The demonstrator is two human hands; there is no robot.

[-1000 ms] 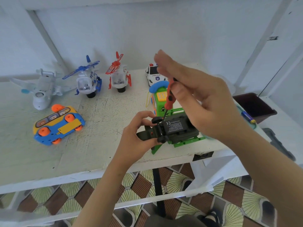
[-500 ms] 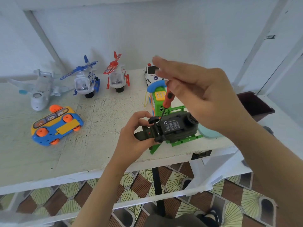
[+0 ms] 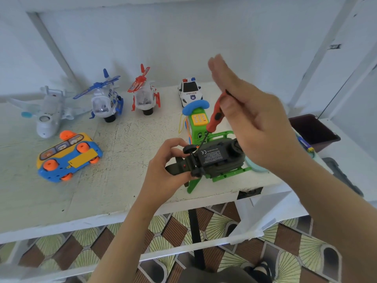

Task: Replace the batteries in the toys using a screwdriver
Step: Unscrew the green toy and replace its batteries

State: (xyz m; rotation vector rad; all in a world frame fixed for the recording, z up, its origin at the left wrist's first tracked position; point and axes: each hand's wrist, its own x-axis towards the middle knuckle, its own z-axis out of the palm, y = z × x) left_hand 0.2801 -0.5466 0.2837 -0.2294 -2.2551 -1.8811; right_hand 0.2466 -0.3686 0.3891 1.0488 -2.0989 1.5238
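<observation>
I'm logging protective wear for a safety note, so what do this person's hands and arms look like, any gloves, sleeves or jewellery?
Both the left hand and the right hand are bare, with no gloves. No ring, watch or bracelet shows. The forearms are bare too, with no sleeve in view up to the picture's edge.

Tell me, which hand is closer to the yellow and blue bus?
Left. The left hand grips the dark toy right of the bus; the right hand holds the screwdriver farther right, beyond that toy.
</observation>
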